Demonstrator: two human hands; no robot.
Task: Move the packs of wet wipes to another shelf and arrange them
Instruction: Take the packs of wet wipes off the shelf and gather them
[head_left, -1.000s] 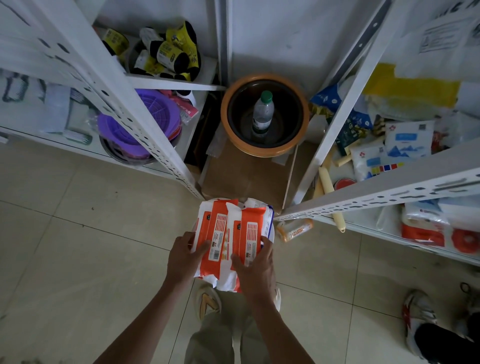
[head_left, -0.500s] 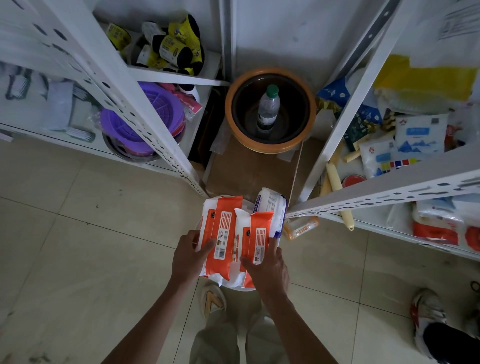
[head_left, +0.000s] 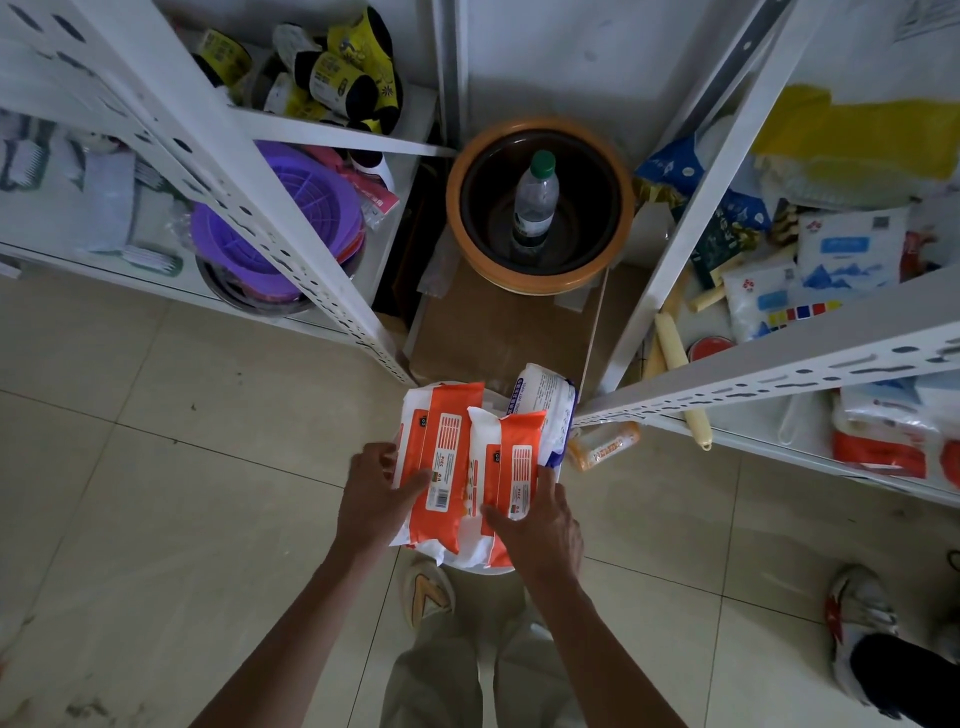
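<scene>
I hold a bundle of wet wipe packs in front of me, above the tiled floor. Two orange-and-white packs (head_left: 441, 457) lie on top, side by side. A white pack with blue print (head_left: 545, 400) sticks out at the bundle's far right. My left hand (head_left: 371, 499) grips the left orange pack from the side. My right hand (head_left: 540, 525) presses on the right orange pack (head_left: 511, 467). Any packs underneath are hidden.
White metal shelves stand left (head_left: 291, 228) and right (head_left: 779, 374), both full of goods. An orange-rimmed pot (head_left: 462, 218) with a water bottle (head_left: 535, 202) sits on cardboard in the corner. A small bottle (head_left: 602, 447) lies by the right shelf foot. Another person's shoe (head_left: 857, 618) is at right.
The bundle has shifted slightly right and away from me, towards the corner. The white-and-blue pack now shows more clearly at the far right. Both hands keep their grip.
</scene>
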